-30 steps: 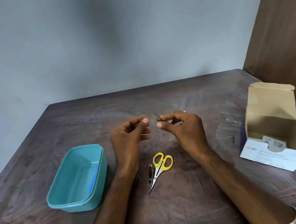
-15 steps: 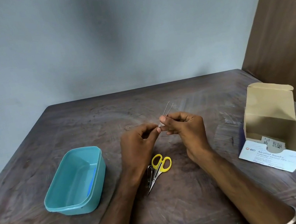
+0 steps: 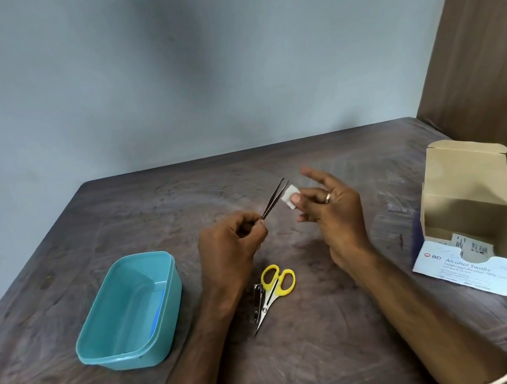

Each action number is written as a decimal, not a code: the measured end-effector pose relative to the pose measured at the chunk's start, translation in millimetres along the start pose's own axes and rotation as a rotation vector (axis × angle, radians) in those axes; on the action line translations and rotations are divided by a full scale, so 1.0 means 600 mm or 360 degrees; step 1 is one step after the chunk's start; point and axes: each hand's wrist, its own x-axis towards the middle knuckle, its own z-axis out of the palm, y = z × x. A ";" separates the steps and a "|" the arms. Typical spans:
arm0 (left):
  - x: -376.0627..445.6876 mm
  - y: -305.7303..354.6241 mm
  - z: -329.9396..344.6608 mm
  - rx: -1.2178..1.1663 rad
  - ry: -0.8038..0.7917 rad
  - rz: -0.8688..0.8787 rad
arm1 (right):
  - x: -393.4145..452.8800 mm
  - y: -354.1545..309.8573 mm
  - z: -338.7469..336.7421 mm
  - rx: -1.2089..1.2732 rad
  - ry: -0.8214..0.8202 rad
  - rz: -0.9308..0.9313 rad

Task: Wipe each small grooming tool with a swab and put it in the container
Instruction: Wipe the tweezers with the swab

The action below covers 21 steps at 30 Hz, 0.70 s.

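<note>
My left hand (image 3: 231,248) grips the lower end of thin metal tweezers (image 3: 274,198), whose tips point up and to the right. My right hand (image 3: 332,212) pinches a small white swab (image 3: 290,196) between thumb and a finger, just right of the tweezer tips and apart from them; its other fingers are spread. Yellow-handled scissors (image 3: 275,288) and a metal nail clipper (image 3: 258,300) lie side by side on the table below my hands. The teal plastic container (image 3: 131,310) stands to the left with no tool in it.
An open cardboard box of alcohol swabs (image 3: 473,243) stands at the right of the dark wooden table (image 3: 322,363), its flap up. A grey wall runs behind the table and a brown panel stands at the far right.
My hands have come apart: the left one now holds the tweezers alone, and the right one has drawn off to the right with the white swab showing.
</note>
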 end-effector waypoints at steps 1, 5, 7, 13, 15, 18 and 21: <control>0.000 0.001 0.000 0.0037 -0.0007 0.0018 | 0.004 -0.003 -0.005 0.0033 0.0047 -0.0028; -0.002 0.005 -0.002 0.0135 -0.0044 0.0071 | 0.013 -0.008 -0.019 0.0087 0.0057 -0.0140; -0.002 0.004 -0.002 0.0153 -0.0051 0.0081 | 0.013 -0.009 -0.021 0.0089 0.0032 -0.0165; -0.002 0.007 -0.003 0.0169 -0.0060 0.0086 | 0.010 -0.008 -0.020 -0.0031 -0.0078 -0.0171; -0.001 0.007 -0.003 0.0169 -0.0056 0.0089 | 0.009 -0.008 -0.018 -0.0057 -0.0100 -0.0169; 0.000 0.006 -0.004 0.0154 -0.0067 0.0063 | 0.009 -0.010 -0.017 -0.0081 -0.0035 -0.0190; 0.000 0.007 -0.004 0.0129 -0.0043 0.0050 | 0.011 -0.012 -0.017 -0.0061 0.0046 -0.0195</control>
